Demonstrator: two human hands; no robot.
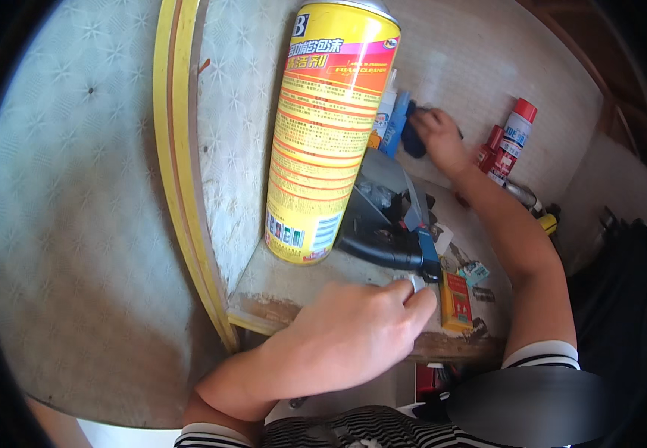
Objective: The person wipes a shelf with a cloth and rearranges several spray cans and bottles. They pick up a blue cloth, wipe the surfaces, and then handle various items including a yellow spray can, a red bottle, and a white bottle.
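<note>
My left hand (pixel 357 327) is closed with a small whitish piece (pixel 413 281) between thumb and forefinger, near the shelf's front edge. Farther back, my right hand (pixel 438 137) reaches to a dark blue item (pixel 413 134) by the back wall; its fingertips are on or beside it, and the grip is unclear. A yellow foam cleaner spray can (pixel 332 134) stands upright at the shelf's left. To its right lie a black plastic object (pixel 382 241) and a tool with a blue handle (pixel 429 249). A small yellow and red box (pixel 456 302) lies near the front edge.
A red-capped spray can (pixel 516 140) and a red bottle (pixel 490 151) stand at the back right. A white bottle (pixel 384 112) and a blue packet (pixel 395 126) are behind the yellow can. Razor blades (pixel 483 295) lie near the front. A yellow-edged panel (pixel 181 140) bounds the left.
</note>
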